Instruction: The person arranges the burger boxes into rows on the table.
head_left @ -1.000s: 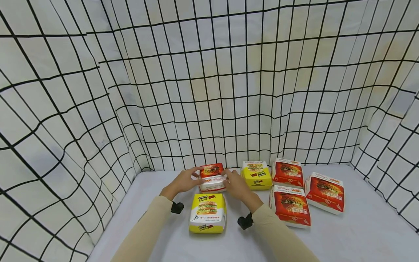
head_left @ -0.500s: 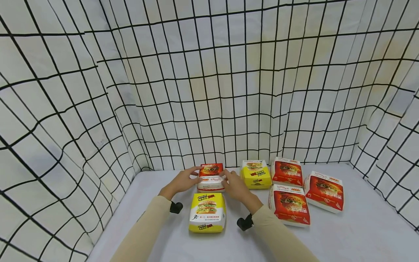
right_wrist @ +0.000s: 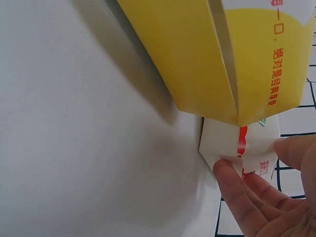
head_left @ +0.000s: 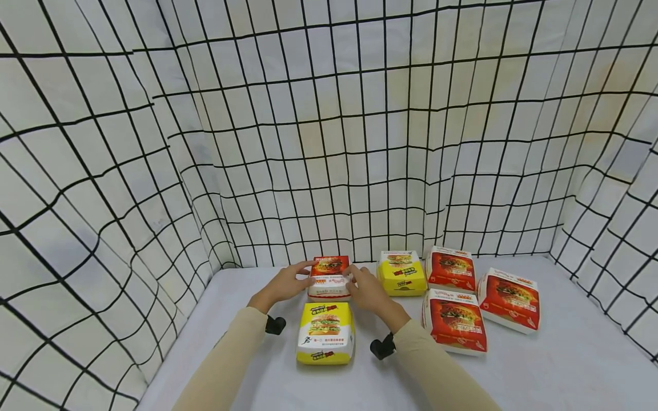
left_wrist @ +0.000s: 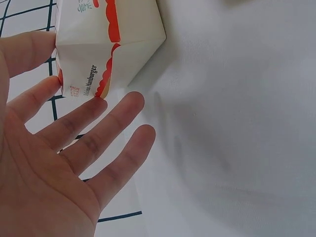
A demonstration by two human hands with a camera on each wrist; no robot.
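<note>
A red and white hamburger box stands between my two hands, on the table behind a yellow and white burger box. My left hand touches its left side with thumb and forefinger; in the left wrist view the other fingers are spread and fairly straight. On the opposite side, my right hand touches it with thumb and fingertips. In the right wrist view, the nearer yellow box covers part of the hamburger box.
Right of my right hand stands another yellow burger box. Beyond it are red burger boxes at the back, front and far right. A black grid net over white cloth encloses the table's back and sides.
The hamburger box has shifted slightly left and lies straighter behind the front yellow box. Both hands have moved a little with it; the other boxes keep their places.
</note>
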